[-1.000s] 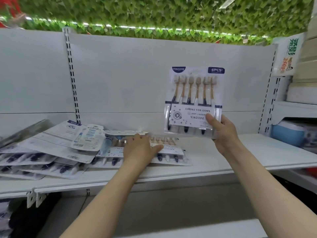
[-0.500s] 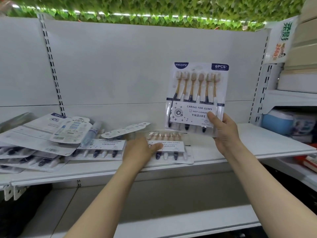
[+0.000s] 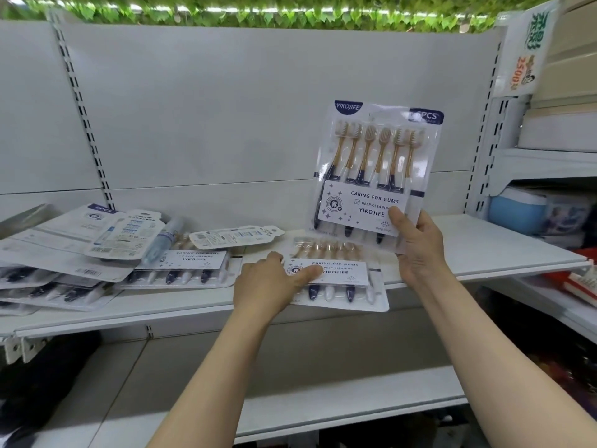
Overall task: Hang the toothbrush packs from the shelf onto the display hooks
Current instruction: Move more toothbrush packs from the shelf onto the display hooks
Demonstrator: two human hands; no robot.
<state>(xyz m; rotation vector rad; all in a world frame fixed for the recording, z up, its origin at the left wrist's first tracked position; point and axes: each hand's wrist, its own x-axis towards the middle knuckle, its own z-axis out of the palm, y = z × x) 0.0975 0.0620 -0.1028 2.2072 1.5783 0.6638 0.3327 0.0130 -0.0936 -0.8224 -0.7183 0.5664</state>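
My right hand (image 3: 416, 250) grips the lower edge of a six-piece toothbrush pack (image 3: 374, 163) and holds it upright in front of the white back panel. My left hand (image 3: 274, 282) pinches a second, flat toothbrush pack (image 3: 342, 279) by its left side, thumb on its label; this pack lies at the front edge of the white shelf (image 3: 484, 250) and overhangs it a little. Several more packs (image 3: 80, 250) lie in a loose pile on the left of the shelf. No display hooks are visible.
Slotted uprights (image 3: 84, 114) run up the back panel at left and right. A blue tub (image 3: 513, 208) and other goods fill the neighbouring rack on the right. A lower white shelf (image 3: 339, 402) lies below. Green leaf garland runs along the top.
My left hand has drawn the flat pack rightwards and toward the shelf's front edge. My right hand keeps its pack upright, roughly in the same place. The camera has moved closer.
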